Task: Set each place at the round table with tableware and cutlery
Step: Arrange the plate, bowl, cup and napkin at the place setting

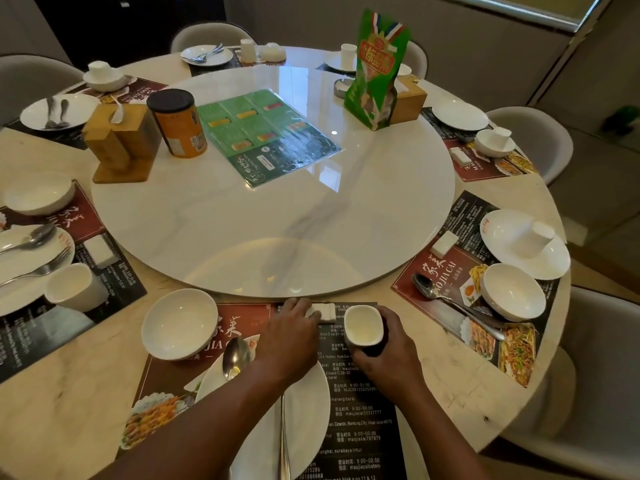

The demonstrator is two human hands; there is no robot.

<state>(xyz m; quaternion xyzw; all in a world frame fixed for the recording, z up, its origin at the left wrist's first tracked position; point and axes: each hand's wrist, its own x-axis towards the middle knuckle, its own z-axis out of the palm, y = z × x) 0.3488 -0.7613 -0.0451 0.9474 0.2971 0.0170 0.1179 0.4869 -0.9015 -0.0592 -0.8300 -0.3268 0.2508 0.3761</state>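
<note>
Orange canister (180, 128), green bag (377, 71), menu sheet (266, 136)

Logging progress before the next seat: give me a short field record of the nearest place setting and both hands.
left hand: grips chopstick rest at far edge of placemat
right hand: holds cup, upright, just right of chopstick rest
bowl: upright, at placemat's far left corner
spoon: head on rim of plate
plate: nearest the person, partly under the left arm
</note>
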